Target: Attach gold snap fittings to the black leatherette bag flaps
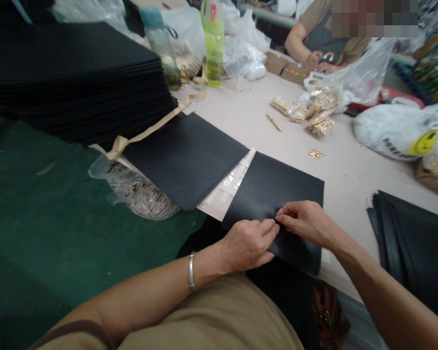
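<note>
A black leather-like sheet lies at the near edge of the pale pink table. My left hand and my right hand meet over its near half, fingertips pinched together against the sheet at one spot. Whatever small thing sits between the fingertips is hidden. A silver bangle circles my left wrist. A second black sheet lies to the left, resting over pale paper.
A tall stack of black sheets fills the far left. Gold metal fittings and plastic bags lie mid-table, with two bottles behind. More black sheets sit at right. Another person works across the table.
</note>
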{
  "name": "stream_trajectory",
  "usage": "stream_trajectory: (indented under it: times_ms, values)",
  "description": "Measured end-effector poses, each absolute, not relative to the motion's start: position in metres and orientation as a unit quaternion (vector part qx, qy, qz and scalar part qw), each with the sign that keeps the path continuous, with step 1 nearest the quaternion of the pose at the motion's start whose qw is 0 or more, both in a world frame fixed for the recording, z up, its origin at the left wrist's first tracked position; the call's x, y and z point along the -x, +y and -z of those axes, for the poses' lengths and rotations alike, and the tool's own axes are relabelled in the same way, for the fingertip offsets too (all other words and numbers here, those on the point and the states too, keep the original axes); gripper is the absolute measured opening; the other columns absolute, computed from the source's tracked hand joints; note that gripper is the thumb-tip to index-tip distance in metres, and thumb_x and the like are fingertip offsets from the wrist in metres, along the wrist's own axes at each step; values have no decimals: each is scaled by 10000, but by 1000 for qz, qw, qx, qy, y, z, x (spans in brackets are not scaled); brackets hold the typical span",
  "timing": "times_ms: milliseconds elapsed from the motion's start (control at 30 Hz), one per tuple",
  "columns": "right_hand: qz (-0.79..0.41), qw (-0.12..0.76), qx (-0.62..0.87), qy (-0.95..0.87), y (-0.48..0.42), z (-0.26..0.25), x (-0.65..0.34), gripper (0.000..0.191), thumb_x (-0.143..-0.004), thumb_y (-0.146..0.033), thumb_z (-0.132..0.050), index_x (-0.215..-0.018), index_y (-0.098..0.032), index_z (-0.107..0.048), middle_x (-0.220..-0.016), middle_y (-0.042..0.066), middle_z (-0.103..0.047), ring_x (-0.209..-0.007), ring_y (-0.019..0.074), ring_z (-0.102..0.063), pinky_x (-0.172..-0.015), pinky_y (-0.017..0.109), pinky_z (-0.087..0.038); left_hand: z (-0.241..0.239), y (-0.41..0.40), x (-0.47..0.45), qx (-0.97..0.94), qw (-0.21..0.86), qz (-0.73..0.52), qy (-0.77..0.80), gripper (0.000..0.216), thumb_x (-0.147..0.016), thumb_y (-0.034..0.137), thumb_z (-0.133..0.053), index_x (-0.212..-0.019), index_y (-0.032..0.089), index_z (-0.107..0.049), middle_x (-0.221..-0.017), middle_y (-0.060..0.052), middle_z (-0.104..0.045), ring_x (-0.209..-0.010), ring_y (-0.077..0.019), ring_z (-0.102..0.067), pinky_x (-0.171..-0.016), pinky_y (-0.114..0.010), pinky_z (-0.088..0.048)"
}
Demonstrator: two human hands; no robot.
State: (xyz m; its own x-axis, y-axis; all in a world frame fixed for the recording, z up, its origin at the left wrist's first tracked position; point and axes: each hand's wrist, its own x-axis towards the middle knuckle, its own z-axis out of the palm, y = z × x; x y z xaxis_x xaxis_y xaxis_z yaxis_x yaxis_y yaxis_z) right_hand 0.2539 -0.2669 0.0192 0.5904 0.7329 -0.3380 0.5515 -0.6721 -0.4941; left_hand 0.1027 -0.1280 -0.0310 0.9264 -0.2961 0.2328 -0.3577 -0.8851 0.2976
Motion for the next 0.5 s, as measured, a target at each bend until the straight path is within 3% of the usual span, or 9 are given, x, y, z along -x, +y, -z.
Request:
stream_trajectory:
  times_ms: [267,500]
  values:
    - [-391,198,866,-240,-253,-23,-262,69,-813,-204,-637,-768,-152,-636,-589,29,-675,-527,151,-655,-456,211,-510,31,-129,-103,-968,168,-92,-161,555,-847,369,-610,-1314,93,-494,-1248,-98,-617,-931,-238,-637,-722,-364,-514]
    - [-434,174,859,-207,-237,-30,-265,118,-767,-177,-706,-684,-149,-626,-466,0,-605,-471,135,-628,-414,185,-509,31,-128,-102,-966,181,-97,-158,568,-824,312,-612,-1338,94,-504,-1301,-109,-607,-954,-252,-647,-756,-376,-538]
